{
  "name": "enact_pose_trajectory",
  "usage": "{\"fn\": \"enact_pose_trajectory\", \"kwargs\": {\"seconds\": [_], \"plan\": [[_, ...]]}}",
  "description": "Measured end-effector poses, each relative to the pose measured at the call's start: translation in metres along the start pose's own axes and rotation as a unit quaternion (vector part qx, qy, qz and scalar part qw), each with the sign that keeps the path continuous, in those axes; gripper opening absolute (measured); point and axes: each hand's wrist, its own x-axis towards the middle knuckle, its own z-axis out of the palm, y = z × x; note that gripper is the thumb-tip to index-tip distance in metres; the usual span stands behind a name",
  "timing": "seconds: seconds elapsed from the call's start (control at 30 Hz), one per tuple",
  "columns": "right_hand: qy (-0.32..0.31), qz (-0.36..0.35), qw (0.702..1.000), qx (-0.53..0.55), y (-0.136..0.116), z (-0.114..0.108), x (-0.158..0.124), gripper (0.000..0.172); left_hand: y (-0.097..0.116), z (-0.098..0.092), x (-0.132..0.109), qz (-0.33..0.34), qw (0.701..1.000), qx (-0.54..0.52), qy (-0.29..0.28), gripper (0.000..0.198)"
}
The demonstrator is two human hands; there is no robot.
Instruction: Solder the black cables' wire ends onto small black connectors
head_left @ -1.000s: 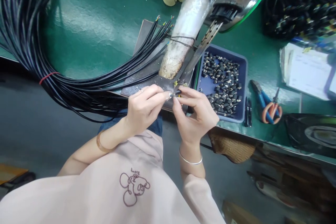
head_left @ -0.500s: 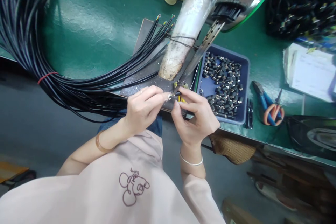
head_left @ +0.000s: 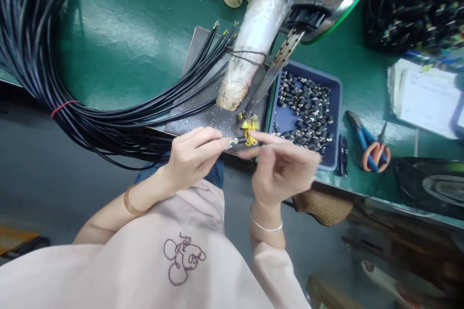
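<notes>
My left hand (head_left: 197,157) pinches the end of a black cable, its fine coloured wires poking past the fingertips. At those wires sits a small black connector (head_left: 239,140) with metal pins, beside a yellow clip-like piece (head_left: 251,136). Blurred by motion, my right hand (head_left: 284,169) is just right of the connector with its fingers apart and nothing visible in them. A soldering iron (head_left: 268,75) points down with its tip just above the yellow piece. The rest of the black cable bundle (head_left: 119,118) curves in from the left, bound by a red tie (head_left: 64,107).
A wrapped white tube (head_left: 242,53) hangs over the grey board (head_left: 197,41). To the right, a blue tray (head_left: 340,106) holds many black connectors. Beyond it lie blue-and-orange pliers (head_left: 366,140), papers (head_left: 422,99) and a dark cable pile (head_left: 402,14).
My right hand has let go of the connector and drawn away to the right, its fingers spreading. The left hand has shifted slightly down and left, keeping its pinch.
</notes>
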Motion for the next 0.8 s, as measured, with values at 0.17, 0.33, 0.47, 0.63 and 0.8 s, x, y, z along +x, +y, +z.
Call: {"fn": "enact_pose_trajectory", "kwargs": {"seconds": [0.17,0.33,0.47,0.63,0.8], "plan": [[-0.108,0.104,0.988,-0.036,-0.013,-0.013,0.018,0.02,0.003,-0.005,0.001,0.042,0.999,0.008,0.005,0.012],[-0.259,0.131,0.957,-0.011,-0.025,-0.015,0.026,0.037,0.008,-0.007,0.0,0.039,0.999,0.019,0.018,0.006],[-0.182,-0.008,0.979,-0.091,-0.024,-0.006,0.011,0.023,0.017,-0.013,0.001,-0.074,0.996,-0.041,-0.006,0.009],[-0.141,-0.093,0.977,-0.127,-0.018,0.003,-0.006,0.019,0.016,-0.028,0.012,-0.335,0.885,-0.309,-0.098,0.02],[-0.128,0.004,0.99,-0.053,-0.012,-0.007,-0.007,0.016,0.0,-0.035,0.022,-0.397,0.789,-0.42,-0.207,0.025]]}}
